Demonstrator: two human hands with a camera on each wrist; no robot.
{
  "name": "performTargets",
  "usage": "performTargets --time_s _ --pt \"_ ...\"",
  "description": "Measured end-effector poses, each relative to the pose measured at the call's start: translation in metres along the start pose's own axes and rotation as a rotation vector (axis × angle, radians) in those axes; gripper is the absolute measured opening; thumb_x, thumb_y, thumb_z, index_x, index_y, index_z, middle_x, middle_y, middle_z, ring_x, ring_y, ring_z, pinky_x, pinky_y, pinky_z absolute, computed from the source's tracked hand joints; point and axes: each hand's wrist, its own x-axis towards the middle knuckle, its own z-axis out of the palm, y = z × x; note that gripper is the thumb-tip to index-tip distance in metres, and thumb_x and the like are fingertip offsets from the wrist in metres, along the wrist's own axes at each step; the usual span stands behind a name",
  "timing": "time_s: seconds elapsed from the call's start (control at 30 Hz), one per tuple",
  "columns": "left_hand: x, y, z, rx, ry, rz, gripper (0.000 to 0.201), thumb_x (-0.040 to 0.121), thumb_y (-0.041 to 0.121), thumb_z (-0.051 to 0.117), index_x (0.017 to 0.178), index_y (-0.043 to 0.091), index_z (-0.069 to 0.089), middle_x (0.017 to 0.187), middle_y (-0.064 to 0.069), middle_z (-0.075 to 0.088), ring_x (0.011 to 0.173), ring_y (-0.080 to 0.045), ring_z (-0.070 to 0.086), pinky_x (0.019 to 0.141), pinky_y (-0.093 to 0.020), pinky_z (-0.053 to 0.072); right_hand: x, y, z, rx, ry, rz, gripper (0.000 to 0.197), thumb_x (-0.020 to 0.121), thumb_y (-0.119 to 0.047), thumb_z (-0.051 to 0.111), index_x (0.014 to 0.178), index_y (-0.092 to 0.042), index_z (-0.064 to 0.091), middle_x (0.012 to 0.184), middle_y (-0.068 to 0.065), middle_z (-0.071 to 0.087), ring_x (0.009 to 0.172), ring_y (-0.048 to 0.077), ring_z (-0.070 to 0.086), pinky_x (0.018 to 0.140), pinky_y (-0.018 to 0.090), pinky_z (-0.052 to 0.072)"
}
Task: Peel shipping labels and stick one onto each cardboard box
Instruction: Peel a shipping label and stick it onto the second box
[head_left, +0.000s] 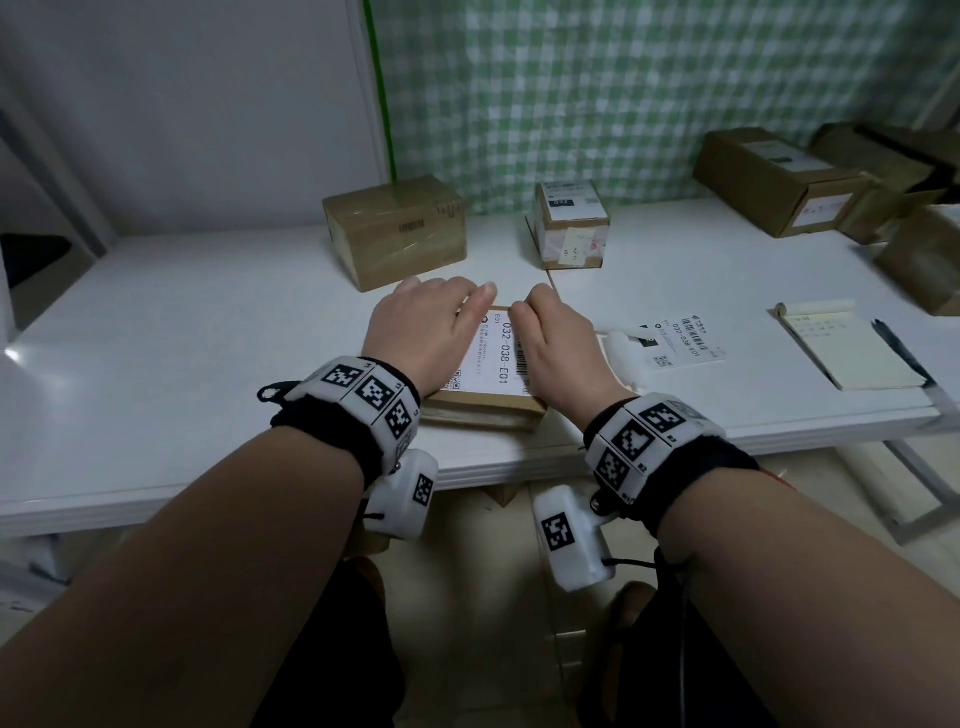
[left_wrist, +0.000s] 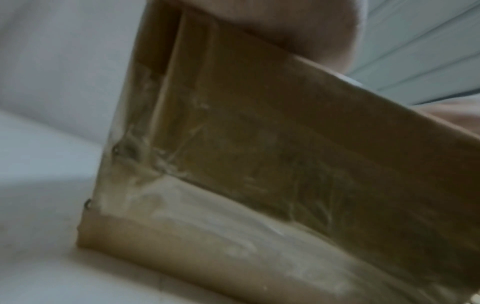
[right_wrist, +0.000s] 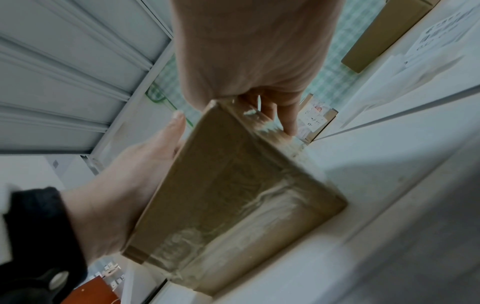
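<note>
The tabletop (head_left: 208, 322) is spanning the middle of the head view, white and carrying everything in question. At its near edge, centre of frame, a flat cardboard box (head_left: 485, 410) is lying with its long axis running away from the person, toward the top of the frame. A shipping label (head_left: 493, 353) is lying on the box's upper face, its printed lines running along that same axis.

Both hands are resting on that face. The left hand (head_left: 426, 327) is lying on the label's left side, fingers straight and spread flat, curled round nothing. The right hand (head_left: 558, 343) is sitting on the label's right side with its fingers curled under at the far edge; the right wrist view is showing those fingertips (right_wrist: 289, 125) bearing on the far upper corner of the box, but whether they are pinching the label edge or only pressing cannot be told. The left wrist view is showing only the taped side of the box (left_wrist: 259, 164), close up.

The deciding relation: the label is lying directly under and between the two hands, both equally near, so smoothing outward along the long axis appears to be the step in hand.

Further boxes are waiting: a plain one (head_left: 395, 231) at upper centre, bearing no label on its visible faces, and a labelled one (head_left: 571, 226) to its right. A spare label sheet (head_left: 675, 343) is lying right of the right hand, nearer that hand than the left.
</note>
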Motion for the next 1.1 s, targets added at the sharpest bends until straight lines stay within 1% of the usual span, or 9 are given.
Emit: performTargets --time_s 0.13,0.23,0.33,0.5,0.67,0.8,0.87,1.0,1.1 --pt "0.001 -0.008 -0.002 -0.257 0.032 -0.063 0.045 0.094 0.054 0.034 0.071 0.023 0.058 0.069 0.006 0.060 0.079 -0.024 0.052 0.067 -0.030 0.030 -0.003 -0.002 0.000 -0.015 0.006 -0.009 0.026 0.100 -0.029 0.034 0.083 -0.011 0.039 0.070 -0.003 0.044 0.072 0.025 0.049 0.064 0.034 0.032" --pt "-0.003 -0.014 -0.004 -0.360 0.070 -0.132 0.034 0.095 0.040 0.048 0.096 0.017 0.073 0.091 -0.001 0.068 0.091 -0.019 0.059 0.070 -0.023 0.032 -0.004 -0.004 -0.002 -0.016 0.004 -0.010 0.024 0.099 -0.030 0.036 0.084 -0.011 0.041 0.074 0.001 0.049 0.075 0.025 0.050 0.064 0.032 0.030" --pt "-0.011 -0.023 -0.007 -0.474 0.036 -0.282 0.039 0.094 0.042 0.049 0.128 0.023 0.058 0.125 -0.003 0.060 0.116 -0.019 0.053 0.094 -0.023 0.037 -0.006 -0.003 -0.004 -0.015 -0.012 0.034 0.026 0.095 -0.039 0.042 0.099 -0.015 0.047 0.092 0.006 0.059 0.086 0.024 0.054 0.068 0.031 0.033" --pt "-0.014 -0.030 -0.014 -0.461 -0.079 -0.397 0.036 0.097 0.043 0.039 0.121 0.021 0.054 0.098 -0.006 0.059 0.086 -0.024 0.054 0.072 -0.029 0.040 -0.001 -0.013 -0.013 -0.272 -0.141 0.405 0.078 0.083 -0.074 0.028 0.128 -0.012 0.043 0.119 0.015 0.059 0.106 0.034 0.058 0.084 0.037 0.045" --pt "-0.008 -0.036 -0.020 -0.515 -0.080 -0.429 0.028 0.096 0.039 0.039 0.106 0.020 0.057 0.090 -0.008 0.062 0.070 -0.025 0.054 0.064 -0.033 0.045 0.025 -0.024 -0.011 -0.155 -0.431 0.569 0.086 0.087 -0.070 0.015 0.131 -0.005 0.051 0.104 0.013 0.059 0.110 0.032 0.057 0.103 0.042 0.043" --pt "-0.001 -0.034 -0.029 -0.698 0.024 -0.462 0.018 0.095 0.030 0.047 0.106 0.023 0.058 0.104 -0.006 0.064 0.087 -0.024 0.062 0.077 -0.045 0.057 0.041 -0.031 -0.012 0.073 -0.258 0.626 0.093 0.072 -0.074 0.042 0.134 -0.006 0.038 0.123 0.013 0.054 0.097 0.034 0.062 0.073 0.046 0.060" --pt "0.008 -0.032 -0.033 -0.746 0.070 -0.426 0.016 0.093 0.027 0.053 0.107 0.023 0.060 0.107 0.001 0.061 0.096 -0.021 0.060 0.081 -0.044 0.057 0.049 -0.036 -0.010 0.334 -0.113 0.681 0.105 0.061 -0.079 0.050 0.143 -0.019 0.021 0.125 0.009 0.053 0.096 0.033 0.062 0.063 0.045 0.060" --pt "0.021 -0.029 -0.035 -0.859 0.099 -0.378 0.011 0.089 0.018 0.059 0.097 0.026 0.064 0.100 0.010 0.058 0.098 -0.020 0.062 0.083 -0.040 0.057 0.072 -0.031 0.003 0.643 0.193 0.799 0.144 0.020 -0.092 0.060 0.141 -0.041 0.003 0.137 0.007 0.044 0.115 0.036 0.053 0.087 0.054 0.051" --pt "0.028 -0.029 -0.031 -0.947 0.065 -0.356 0.014 0.091 0.014 0.059 0.100 0.022 0.065 0.097 0.010 0.058 0.094 -0.018 0.061 0.081 -0.033 0.057 0.084 -0.032 0.012 0.712 0.251 0.785 0.145 0.021 -0.079 0.070 0.143 -0.044 0.000 0.135 0.005 0.046 0.115 0.029 0.052 0.094 0.048 0.048"
